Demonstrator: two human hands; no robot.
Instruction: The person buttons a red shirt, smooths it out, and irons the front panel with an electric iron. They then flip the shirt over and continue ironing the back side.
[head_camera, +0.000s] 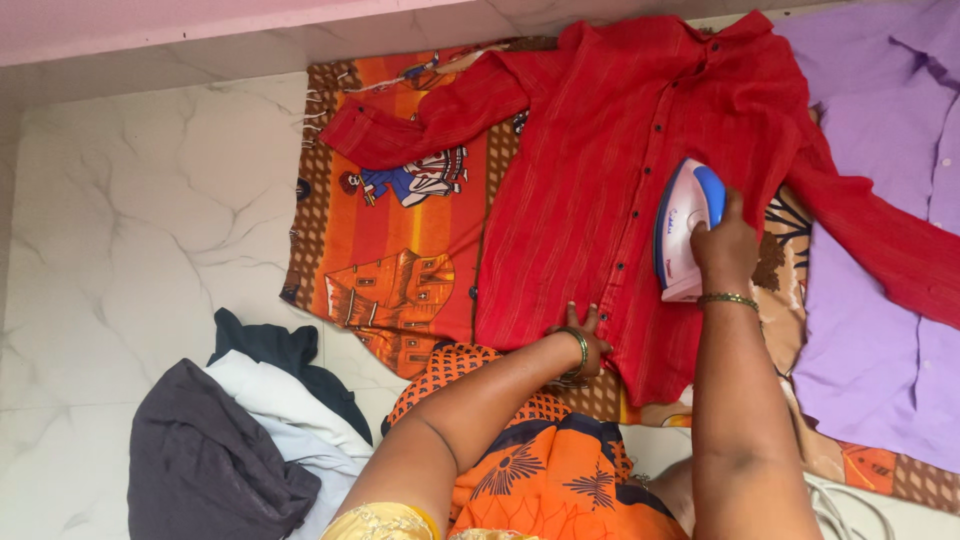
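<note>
Head view: red shirt pinned and pressed on the floor

Far left lies bare marble floor, with a heap of dark and white clothes near. The left hand, fingers spread flat, pins the near hem of the red shirt, probably to keep it taut on the patterned orange cloth. The right hand grips the blue-and-white iron, resting on the shirt's right panel. A purple garment crowds the right edge.
</note>
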